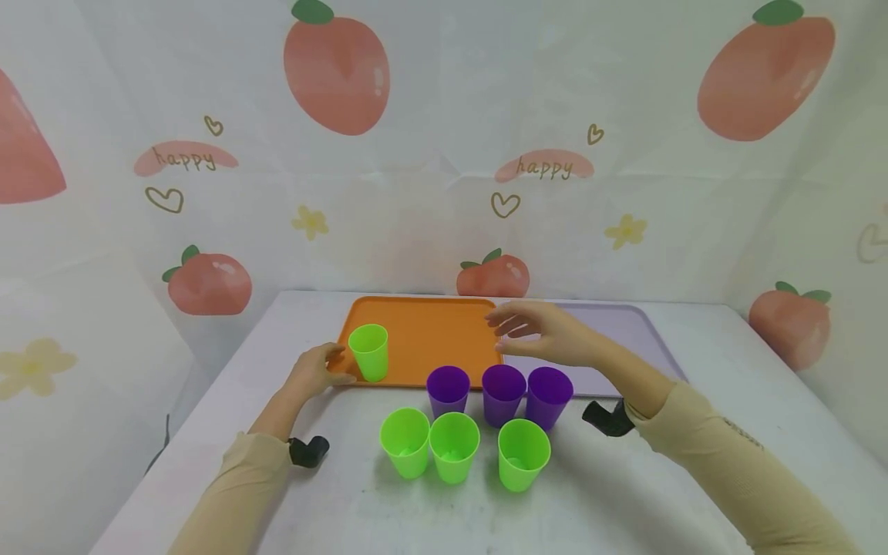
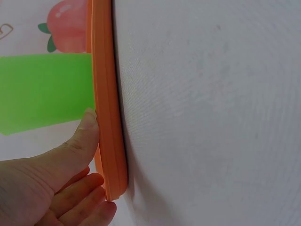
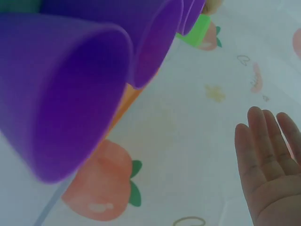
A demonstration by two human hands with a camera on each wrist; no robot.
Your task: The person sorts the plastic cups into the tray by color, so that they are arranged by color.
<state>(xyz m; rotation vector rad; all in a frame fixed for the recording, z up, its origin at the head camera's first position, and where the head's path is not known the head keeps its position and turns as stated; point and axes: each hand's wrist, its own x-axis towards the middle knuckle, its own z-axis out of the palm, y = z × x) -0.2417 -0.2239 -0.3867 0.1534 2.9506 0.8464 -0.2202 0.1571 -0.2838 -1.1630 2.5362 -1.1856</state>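
A green cup (image 1: 370, 353) stands upright on the left part of the orange tray (image 1: 437, 339). My left hand (image 1: 317, 371) is beside that cup at the tray's front left corner, its fingers loosely bent and not around the cup. In the left wrist view the thumb (image 2: 87, 129) is by the tray's rim and the cup's base; whether it touches either is unclear. My right hand (image 1: 537, 333) is raised over the seam between the orange tray and the lavender tray (image 1: 610, 331), holding nothing. Its fingers (image 3: 270, 146) are extended in the right wrist view.
Purple cups (image 1: 504, 397) stand in a row along the trays' front edge. Nearer me, three green cups (image 1: 454, 449) stand upright on the white table (image 1: 333, 509). A printed curtain (image 1: 444, 139) hangs behind the table.
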